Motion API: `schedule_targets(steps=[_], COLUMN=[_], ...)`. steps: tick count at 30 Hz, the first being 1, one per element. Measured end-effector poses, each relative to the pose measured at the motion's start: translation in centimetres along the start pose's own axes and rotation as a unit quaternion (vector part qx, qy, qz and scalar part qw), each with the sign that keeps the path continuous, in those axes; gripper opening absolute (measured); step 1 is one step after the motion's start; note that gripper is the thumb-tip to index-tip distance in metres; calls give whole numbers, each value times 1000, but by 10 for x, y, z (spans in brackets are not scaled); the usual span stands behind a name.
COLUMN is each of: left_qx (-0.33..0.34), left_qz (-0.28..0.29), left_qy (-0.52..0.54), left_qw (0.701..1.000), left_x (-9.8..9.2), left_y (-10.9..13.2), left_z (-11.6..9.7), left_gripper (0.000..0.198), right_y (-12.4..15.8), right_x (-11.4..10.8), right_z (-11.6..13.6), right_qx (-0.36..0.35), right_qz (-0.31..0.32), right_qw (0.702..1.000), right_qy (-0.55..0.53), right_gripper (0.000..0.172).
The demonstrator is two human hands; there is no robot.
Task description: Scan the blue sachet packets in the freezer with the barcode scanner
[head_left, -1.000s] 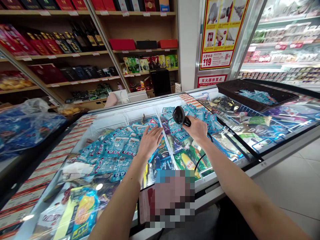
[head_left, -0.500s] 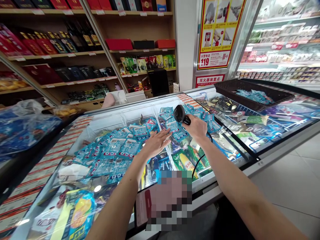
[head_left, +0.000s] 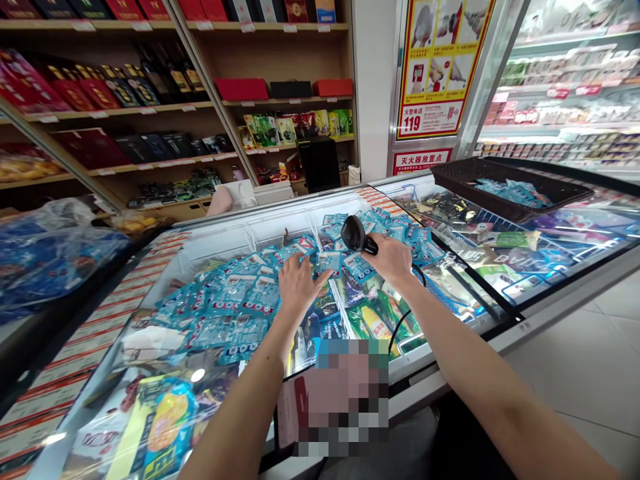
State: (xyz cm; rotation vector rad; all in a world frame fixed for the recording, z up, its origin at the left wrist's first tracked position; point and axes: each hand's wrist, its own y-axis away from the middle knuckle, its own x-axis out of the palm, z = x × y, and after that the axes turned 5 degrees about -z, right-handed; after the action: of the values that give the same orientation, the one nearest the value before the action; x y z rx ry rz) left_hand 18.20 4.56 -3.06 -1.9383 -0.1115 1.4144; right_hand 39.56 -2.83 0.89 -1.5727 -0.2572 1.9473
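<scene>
My right hand (head_left: 393, 260) is wrapped round the handle of a black handheld barcode scanner (head_left: 353, 235). Its round head faces left, above the packets, and its cable (head_left: 399, 331) runs down past my wrist. My left hand (head_left: 299, 283) is held over the freezer with fingers apart and thumb stretched out to the right. A blue packet (head_left: 329, 260) with a pale label lies by that thumb; whether they touch is hard to tell. Many more blue packets (head_left: 235, 290) are spread to the left, and others (head_left: 359, 267) lie beneath the scanner.
The chest freezer (head_left: 480, 360) holds bagged goods and wire baskets. A dark tray (head_left: 530, 210) with blue packets stands on it at the right. Near its front edge sits a partly pixelated screen (head_left: 287, 413). Price tags (head_left: 95, 340) line the left side; shelves (head_left: 285, 27) stand behind.
My left hand has drawn back slightly left, its fingers now bent and its thumb spread. A labelled blue packet now shows farther left, beside the thumb. The scanner has shifted slightly left.
</scene>
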Motion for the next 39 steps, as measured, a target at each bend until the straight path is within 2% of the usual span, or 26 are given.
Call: schedule_targets(steps=[4,8,11,14,18,22,26,29,32,35,39], left_qx=[-1,-23,-32,-14,-12,-69,-115,-145,-178,-173,-164], left_qz=[38,47,34,25,32,-12,-44,-63,-113,-137,-131], left_qy=[40,70,61,38,49,132,238,273,302,333,343], left_qw=[999,996,997,999,998,989,963,949,930,917,915], left_x=[3,4,4,4,6,4,0,-1,0,2,6], left_y=[-3,-5,-4,-1,-3,-6,-5,-4,-5,-7,-7], left_z=[9,14,11,7,10,19,23,22,21,23,27], left_gripper=[43,31,40,50,52,58,46,40,37,34,35], right_y=[1,3,4,4,5,5,6,7,8,9,10], right_x=[1,2,1,1,1,0,1,4,5,3,1], right_z=[2,4,4,5,5,5,4,4,5,6,7], right_qx=[-16,-29,-35,-40,-39,-48,-65,-73,-93,-123,-157], right_qz=[6,13,14,11,8,1,-9,-21,-18,-10,8], right_qw=[1000,999,999,999,999,999,998,997,994,990,984], right_qy=[2,5,7,10,12,-1,-17,-28,-44,-64,-82], right_gripper=[39,40,41,40,40,40,39,37,38,38,37])
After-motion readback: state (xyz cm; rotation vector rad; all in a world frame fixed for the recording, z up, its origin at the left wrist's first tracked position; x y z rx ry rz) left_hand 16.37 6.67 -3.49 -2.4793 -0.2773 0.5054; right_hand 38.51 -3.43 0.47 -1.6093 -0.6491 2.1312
